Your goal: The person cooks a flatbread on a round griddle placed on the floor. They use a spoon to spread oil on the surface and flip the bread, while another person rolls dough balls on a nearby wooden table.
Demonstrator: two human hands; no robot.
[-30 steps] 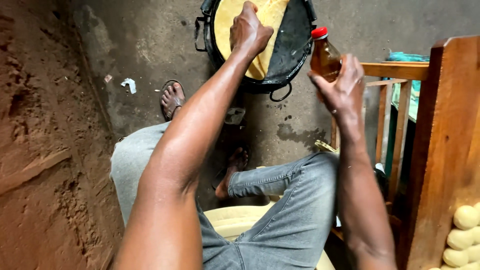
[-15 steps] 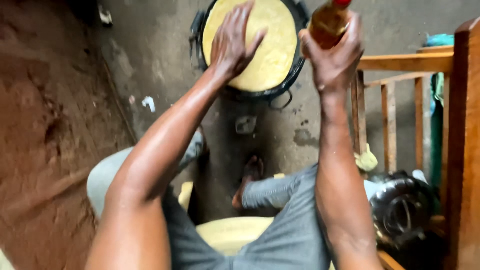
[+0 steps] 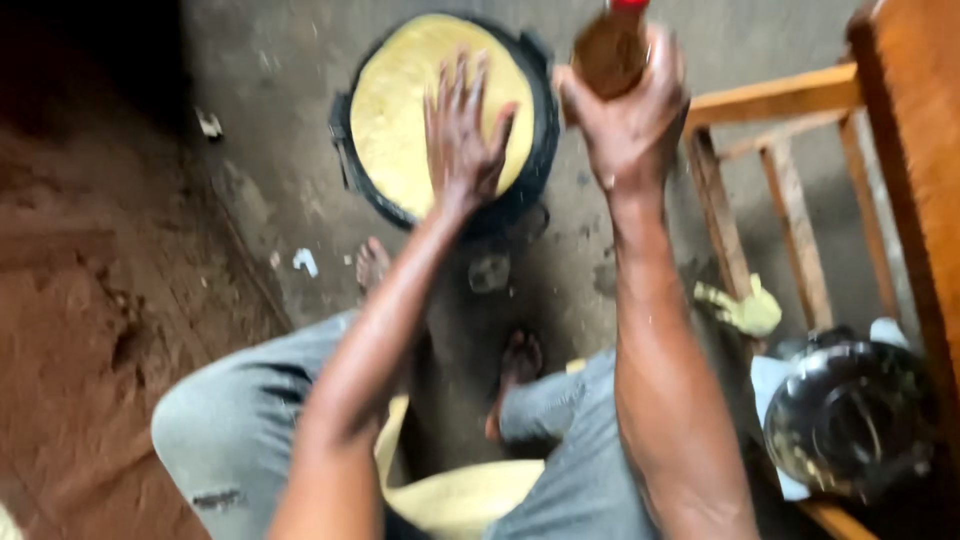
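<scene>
Left hand (image 3: 462, 135), fingers spread, lies flat on the yellow flatbread (image 3: 400, 110) in the black pan (image 3: 540, 130) on the far floor. Right hand (image 3: 625, 110) is clamped around a brown bottle (image 3: 608, 50), just right of the pan. Risk: a burn from lingering palm contact; a tilted bottle could spill.
</scene>
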